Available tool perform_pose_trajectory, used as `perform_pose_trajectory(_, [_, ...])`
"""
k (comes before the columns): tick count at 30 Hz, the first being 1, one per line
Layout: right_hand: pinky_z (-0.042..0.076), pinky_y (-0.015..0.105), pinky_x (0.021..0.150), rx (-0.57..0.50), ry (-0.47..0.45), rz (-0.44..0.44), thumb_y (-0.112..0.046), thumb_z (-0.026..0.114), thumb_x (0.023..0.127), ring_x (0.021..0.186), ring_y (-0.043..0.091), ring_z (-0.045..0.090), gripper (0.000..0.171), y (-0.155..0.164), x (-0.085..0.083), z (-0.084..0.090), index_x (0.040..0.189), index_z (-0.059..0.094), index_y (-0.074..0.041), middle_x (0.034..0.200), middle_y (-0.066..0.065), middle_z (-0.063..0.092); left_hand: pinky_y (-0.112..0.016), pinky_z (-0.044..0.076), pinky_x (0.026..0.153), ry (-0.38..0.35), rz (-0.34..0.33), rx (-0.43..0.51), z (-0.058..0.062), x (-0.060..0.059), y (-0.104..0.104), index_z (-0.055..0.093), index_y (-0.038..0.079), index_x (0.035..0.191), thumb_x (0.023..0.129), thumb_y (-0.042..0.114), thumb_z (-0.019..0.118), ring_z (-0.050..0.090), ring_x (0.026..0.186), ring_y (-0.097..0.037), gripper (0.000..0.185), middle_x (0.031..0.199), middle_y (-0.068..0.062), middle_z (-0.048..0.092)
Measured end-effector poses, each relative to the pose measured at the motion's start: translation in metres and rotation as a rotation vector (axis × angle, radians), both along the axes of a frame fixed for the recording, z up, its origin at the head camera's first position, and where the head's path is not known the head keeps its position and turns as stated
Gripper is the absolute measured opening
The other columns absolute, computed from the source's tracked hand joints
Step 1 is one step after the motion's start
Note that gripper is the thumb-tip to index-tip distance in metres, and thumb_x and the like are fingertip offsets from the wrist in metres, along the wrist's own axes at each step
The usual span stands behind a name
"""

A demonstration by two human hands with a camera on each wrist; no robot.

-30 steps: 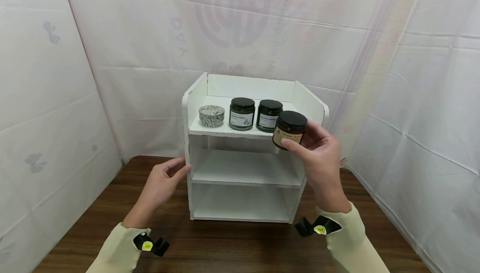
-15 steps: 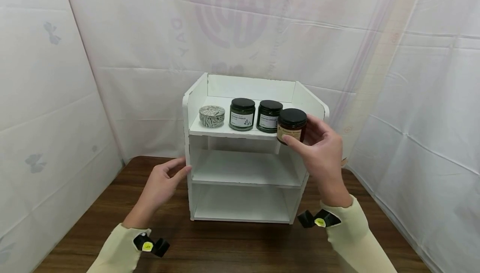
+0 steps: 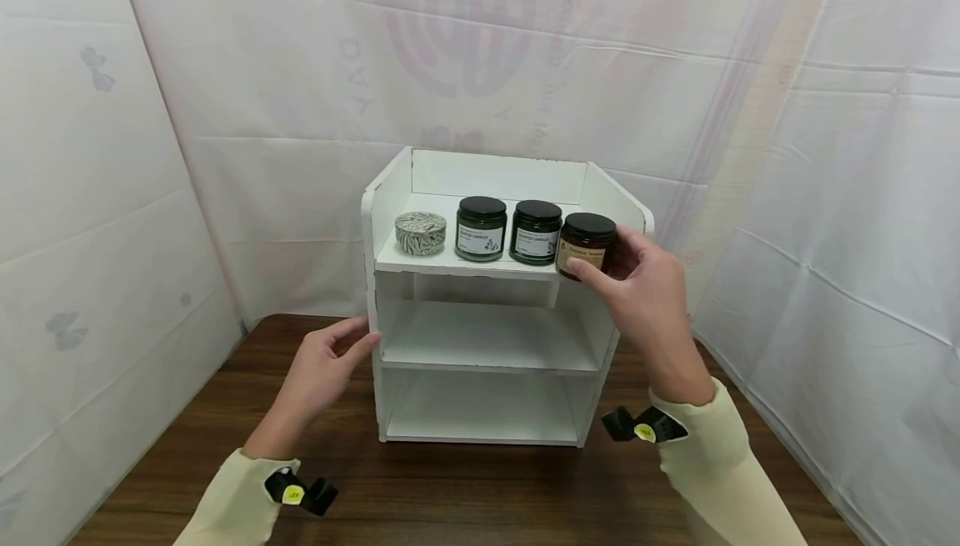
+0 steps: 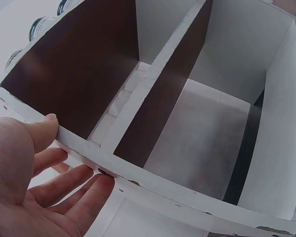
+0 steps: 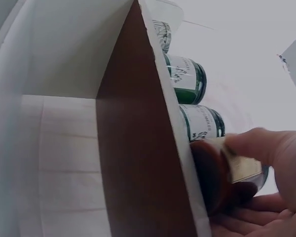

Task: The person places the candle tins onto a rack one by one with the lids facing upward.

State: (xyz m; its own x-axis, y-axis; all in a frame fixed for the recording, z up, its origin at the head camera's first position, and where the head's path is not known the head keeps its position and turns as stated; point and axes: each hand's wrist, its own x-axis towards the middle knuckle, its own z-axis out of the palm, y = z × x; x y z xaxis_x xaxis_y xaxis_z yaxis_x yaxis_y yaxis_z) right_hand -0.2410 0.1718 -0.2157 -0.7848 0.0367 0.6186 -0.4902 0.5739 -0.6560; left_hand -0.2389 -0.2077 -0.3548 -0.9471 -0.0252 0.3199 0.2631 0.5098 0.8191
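My right hand (image 3: pixel 647 300) grips an amber candle jar (image 3: pixel 582 257) with a black lid and tan label, thumb across its front. The jar is at the top shelf's front right edge; its base (image 5: pixel 207 170) overlaps that edge in the right wrist view, and whether it touches the board cannot be told. Left of it stand two green scented-candle jars, one nearer (image 3: pixel 536 233) and one farther (image 3: pixel 481 229), then a low patterned tin (image 3: pixel 420 233). My left hand (image 4: pixel 49 177) touches the white shelf unit's left side panel (image 4: pixel 89 148), thumb on the front edge, nearly straight fingers along the outer side.
The white shelf unit (image 3: pixel 491 367) has two lower compartments and raised sides and back around the top. It stands on a dark wooden table (image 3: pixel 480 496). White fabric walls (image 3: pixel 285 71) enclose the table at the back and both sides.
My right hand has brought the amber candle jar up and slightly right, onto line with the other jars at the top shelf's edge. The left hand stays at the side panel.
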Motion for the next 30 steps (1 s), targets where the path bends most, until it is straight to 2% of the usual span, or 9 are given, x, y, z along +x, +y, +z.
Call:
perform_pose_trajectory(3, [0.053,0.015,0.081,0.044,-0.025,-0.014,-0.032,0.085,0.086,0.105,0.026,0.072,0.06,0.001,0.0,0.004,0.137,0.064,-0.007,0.12,0.015,0.074,-0.055,0.051,0.102,-0.001,-0.001,-0.004,0.0,0.0,0.0,0.058,0.01,0.146,0.101,0.046,0.063,0.057,0.133,-0.033,0.058,0.147,-0.013,0.059])
perform_pose_trajectory(6, [0.058,0.031,0.089,0.077,-0.024,-0.028,-0.029,0.084,0.088,0.11,0.028,0.073,0.059,0.002,0.0,0.006,0.138,0.063,-0.006,0.123,0.017,0.073,-0.054,0.051,0.102,-0.001,-0.001,-0.006,0.0,-0.001,0.0,0.058,0.009,0.146,0.102,0.045,0.063,0.058,0.132,-0.033,0.057,0.147,-0.014,0.06])
perform_pose_trajectory(9, [0.057,0.043,0.093,0.092,-0.008,-0.036,-0.027,0.082,0.089,0.114,0.03,0.072,0.058,0.001,0.0,0.005,0.139,0.062,-0.005,0.126,0.019,0.072,-0.052,0.053,0.1,0.006,-0.002,-0.01,0.0,-0.001,0.001,0.058,0.009,0.145,0.102,0.044,0.063,0.059,0.13,-0.032,0.056,0.146,-0.013,0.06])
perform_pose_trajectory(14, [0.056,0.044,0.098,0.033,0.038,-0.097,-0.024,0.082,0.09,0.122,0.031,0.068,0.06,-0.004,0.005,-0.003,0.141,0.059,-0.002,0.135,0.018,0.067,-0.043,0.055,0.097,0.021,-0.001,-0.013,0.001,0.0,0.001,0.059,0.009,0.145,0.102,0.041,0.063,0.062,0.127,-0.029,0.053,0.143,-0.012,0.063])
perform_pose_trajectory(17, [0.054,0.04,0.099,-0.046,0.142,-0.146,-0.022,0.084,0.087,0.123,0.032,0.067,0.064,-0.009,0.008,-0.013,0.141,0.057,0.002,0.137,0.019,0.065,-0.038,0.056,0.095,0.023,-0.001,-0.013,0.003,0.002,0.001,0.059,0.009,0.145,0.102,0.041,0.063,0.063,0.125,-0.029,0.054,0.143,-0.013,0.063])
perform_pose_trajectory(22, [0.057,0.037,0.096,-0.133,0.353,-0.15,-0.017,0.089,0.081,0.116,0.03,0.069,0.066,-0.017,0.004,-0.03,0.135,0.059,0.006,0.128,0.021,0.068,-0.03,0.055,0.092,0.016,-0.003,-0.006,0.006,0.004,0.002,0.058,0.008,0.145,0.102,0.042,0.064,0.064,0.124,-0.029,0.056,0.144,-0.014,0.062])
perform_pose_trajectory(26, [0.057,0.041,0.096,-0.14,0.418,-0.188,-0.019,0.09,0.079,0.114,0.031,0.066,0.072,-0.025,-0.002,-0.036,0.136,0.056,0.007,0.128,0.021,0.063,-0.039,0.055,0.096,0.008,-0.001,-0.014,0.006,0.004,0.003,0.057,0.008,0.146,0.102,0.044,0.063,0.063,0.126,-0.03,0.058,0.146,-0.015,0.06])
perform_pose_trajectory(30, [0.056,0.042,0.096,-0.117,0.428,-0.246,-0.025,0.089,0.081,0.116,0.032,0.061,0.075,-0.033,-0.008,-0.036,0.136,0.05,0.007,0.129,0.023,0.055,-0.048,0.053,0.099,0.005,0.002,-0.011,0.005,0.004,0.003,0.057,0.008,0.147,0.102,0.043,0.063,0.061,0.128,-0.032,0.057,0.146,-0.015,0.06])
